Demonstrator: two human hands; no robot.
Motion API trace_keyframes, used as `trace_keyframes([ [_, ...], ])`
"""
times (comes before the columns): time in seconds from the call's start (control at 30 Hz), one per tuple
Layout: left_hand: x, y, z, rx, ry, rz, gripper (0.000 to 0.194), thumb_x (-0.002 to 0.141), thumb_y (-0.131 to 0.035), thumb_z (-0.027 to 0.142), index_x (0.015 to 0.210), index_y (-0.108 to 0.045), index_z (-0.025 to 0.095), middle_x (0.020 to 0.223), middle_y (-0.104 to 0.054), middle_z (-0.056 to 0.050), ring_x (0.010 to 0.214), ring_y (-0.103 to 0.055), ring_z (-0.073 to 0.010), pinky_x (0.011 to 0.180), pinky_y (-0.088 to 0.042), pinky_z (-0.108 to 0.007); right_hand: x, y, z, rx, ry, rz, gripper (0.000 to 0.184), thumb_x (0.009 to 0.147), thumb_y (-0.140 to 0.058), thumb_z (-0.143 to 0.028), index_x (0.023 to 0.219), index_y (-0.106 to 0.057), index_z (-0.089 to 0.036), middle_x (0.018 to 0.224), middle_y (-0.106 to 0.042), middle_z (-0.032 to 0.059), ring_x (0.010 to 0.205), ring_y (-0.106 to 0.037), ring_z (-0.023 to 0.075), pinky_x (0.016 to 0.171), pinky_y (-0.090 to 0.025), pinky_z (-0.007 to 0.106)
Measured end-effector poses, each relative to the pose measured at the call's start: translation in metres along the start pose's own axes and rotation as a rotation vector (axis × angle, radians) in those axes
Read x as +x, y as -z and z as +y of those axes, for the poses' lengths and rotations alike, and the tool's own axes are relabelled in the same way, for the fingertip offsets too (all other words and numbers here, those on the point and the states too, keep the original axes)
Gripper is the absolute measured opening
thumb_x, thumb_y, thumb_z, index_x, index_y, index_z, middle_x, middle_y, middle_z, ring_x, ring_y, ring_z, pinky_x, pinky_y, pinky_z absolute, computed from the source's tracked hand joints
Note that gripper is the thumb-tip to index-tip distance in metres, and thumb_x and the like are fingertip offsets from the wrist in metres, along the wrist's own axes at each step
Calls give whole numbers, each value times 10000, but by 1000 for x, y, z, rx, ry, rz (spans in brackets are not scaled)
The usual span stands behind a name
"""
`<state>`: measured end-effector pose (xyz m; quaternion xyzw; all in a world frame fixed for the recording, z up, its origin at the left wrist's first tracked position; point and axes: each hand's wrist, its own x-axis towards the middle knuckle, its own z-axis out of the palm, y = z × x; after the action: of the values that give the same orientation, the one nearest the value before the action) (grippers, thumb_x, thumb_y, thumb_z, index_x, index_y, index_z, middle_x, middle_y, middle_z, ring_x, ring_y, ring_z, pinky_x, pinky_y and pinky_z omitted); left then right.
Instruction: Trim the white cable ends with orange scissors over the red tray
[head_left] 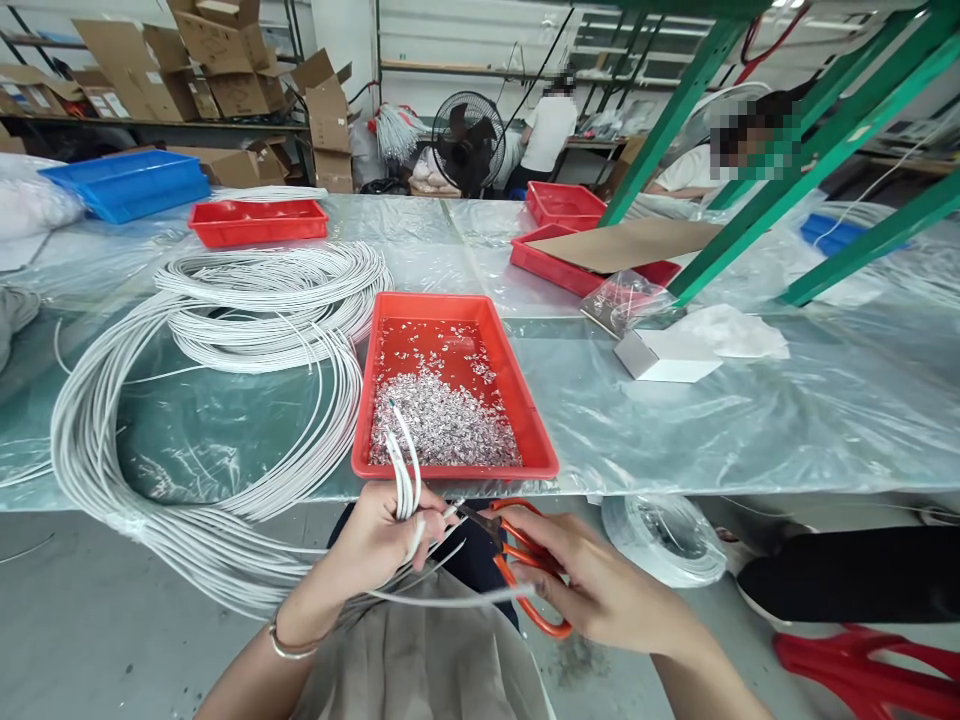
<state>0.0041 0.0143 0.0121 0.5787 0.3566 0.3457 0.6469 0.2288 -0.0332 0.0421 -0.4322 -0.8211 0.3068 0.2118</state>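
Observation:
My left hand (391,535) is closed around several white cable ends (405,470), whose tips stick up over the near rim of a red tray (538,445). Small silvery metal pieces (442,420) lie heaped in that tray. Orange-handled scissors (517,555) are in my right hand (592,580), fingers through the loops. Their dark blades reach to a cable end beside my left fingers; whether they touch it I cannot make out. One loose white cable runs below both hands. Large coils of white cable (105,420) rest on the table to the left, their strands leading toward my lap.
Behind the coils stand a red tray (259,225) and a blue bin (127,185). Green metal posts (675,150) rise at the right, near a small white box (667,357). A cable roll (664,540) and a red stool (862,665) are below. Two people are farther back.

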Motion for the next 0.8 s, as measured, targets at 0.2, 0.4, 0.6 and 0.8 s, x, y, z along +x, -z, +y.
trace_keyframes([
  [0.2, 3, 15, -10, -319, 116, -273, 396, 729, -638, 517, 728, -651, 121, 390, -423, 52, 271, -302, -33, 330, -202, -194, 11, 1, 7, -3, 50, -27, 330, 857, -494, -186, 1179, -558, -219, 868, -656, 64, 677, -556, 173, 603, -446, 261],
  [0.4, 6, 11, -5, -297, 59, -204, 369, 783, -592, 491, 752, -623, 125, 413, -418, 63, 276, -275, -18, 322, -164, -175, 40, -14, 8, 434, -39, 166, 173, 777, -638, -322, 811, -670, -155, 503, -375, -67, 431, -290, 74, 416, -280, 206],
  [0.6, 3, 6, 0, 53, -63, -18, 331, 845, -528, 417, 709, -596, 123, 513, -457, 35, 397, -362, -46, 386, -281, -174, 75, -42, -8, 1131, -155, 301, 296, 678, -731, -395, 565, -560, -181, 367, -377, -93, 341, -263, 54, 386, -248, 210],
  [0.8, 10, 10, 6, 189, -206, 54, 173, 808, -582, 293, 759, -629, 134, 573, -518, 23, 445, -403, -62, 434, -330, -183, 87, -46, -1, 1409, -186, 152, 315, 697, -694, -457, 577, -562, -197, 289, -258, -139, 268, -172, 41, 358, -249, 210],
])
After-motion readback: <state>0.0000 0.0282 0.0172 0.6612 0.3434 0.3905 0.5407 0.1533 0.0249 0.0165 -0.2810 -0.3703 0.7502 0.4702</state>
